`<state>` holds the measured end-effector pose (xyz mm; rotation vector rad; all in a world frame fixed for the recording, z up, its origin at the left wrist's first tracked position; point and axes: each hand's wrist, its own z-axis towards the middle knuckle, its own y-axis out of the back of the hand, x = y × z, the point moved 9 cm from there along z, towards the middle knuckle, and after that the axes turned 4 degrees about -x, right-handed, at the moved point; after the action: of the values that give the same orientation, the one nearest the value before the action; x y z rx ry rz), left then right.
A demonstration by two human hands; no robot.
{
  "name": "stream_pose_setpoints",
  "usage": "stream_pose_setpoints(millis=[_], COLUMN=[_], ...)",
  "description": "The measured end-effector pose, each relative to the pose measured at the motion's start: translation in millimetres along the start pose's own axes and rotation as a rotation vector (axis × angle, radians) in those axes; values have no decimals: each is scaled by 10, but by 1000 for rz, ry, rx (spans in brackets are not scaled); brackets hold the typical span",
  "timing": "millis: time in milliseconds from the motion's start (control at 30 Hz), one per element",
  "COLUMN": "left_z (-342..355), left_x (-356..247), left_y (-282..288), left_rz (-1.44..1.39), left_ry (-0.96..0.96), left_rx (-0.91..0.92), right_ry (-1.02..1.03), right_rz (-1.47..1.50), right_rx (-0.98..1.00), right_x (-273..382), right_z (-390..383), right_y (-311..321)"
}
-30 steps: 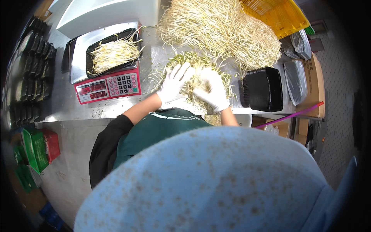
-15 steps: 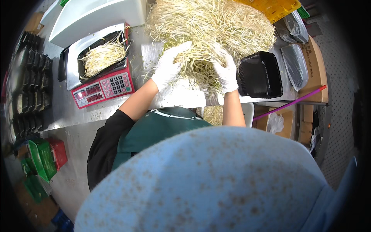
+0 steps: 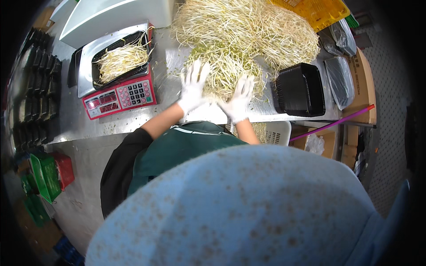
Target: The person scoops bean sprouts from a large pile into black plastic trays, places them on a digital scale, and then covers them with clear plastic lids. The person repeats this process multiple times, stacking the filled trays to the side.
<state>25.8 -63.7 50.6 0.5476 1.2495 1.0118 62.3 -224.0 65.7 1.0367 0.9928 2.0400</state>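
Observation:
My left hand (image 3: 193, 88), in a white glove, lies open with its fingers spread at the near left side of a loose clump of bean sprouts (image 3: 222, 66). Opposite it, my right hand (image 3: 238, 99), gloved the same way, is open against the clump's near right side. Behind the clump rises a large heap of bean sprouts (image 3: 239, 22). To the left, a red digital scale (image 3: 119, 99) carries a black plastic tray (image 3: 116, 82) with a portion of sprouts (image 3: 122, 62) in it. Black trays nested together (image 3: 300, 90) stand right of my right hand.
Stacks of black trays (image 3: 35, 84) fill the far left. A white bin (image 3: 115, 17) stands behind the scale, and a yellow crate (image 3: 315, 13) at the back right. A purple stick (image 3: 333, 123) juts past the right table edge. Green baskets (image 3: 45, 176) are lower left.
Both hands have let go of the sprouts they were gathering and come nearer to me, the right one also leftward. The clump now lies spread between them and the heap.

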Motion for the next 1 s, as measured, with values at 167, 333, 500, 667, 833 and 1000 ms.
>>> stream_pose_setpoints(millis=[167,333,500,667,833,1000], left_z=[647,563,303,660,710,454], left_x=[-102,-134,609,746,192,-190], left_y=[191,493,367,-89,-282,187], left_rz=[-455,-402,-453,-981,-1556,-1695], left_ry=[-173,-138,229,602,547,559], left_rx=[-186,-217,-121,22,58,-119], right_ry=[-48,68,-334,-659,63,166], right_rz=[827,695,813,554,305,517], right_rx=[-21,-8,105,357,183,-32], right_x=[-301,-105,-866,-1309,544,887], right_z=[792,800,778,972,936,685], right_y=[101,330,256,-308,-133,300])
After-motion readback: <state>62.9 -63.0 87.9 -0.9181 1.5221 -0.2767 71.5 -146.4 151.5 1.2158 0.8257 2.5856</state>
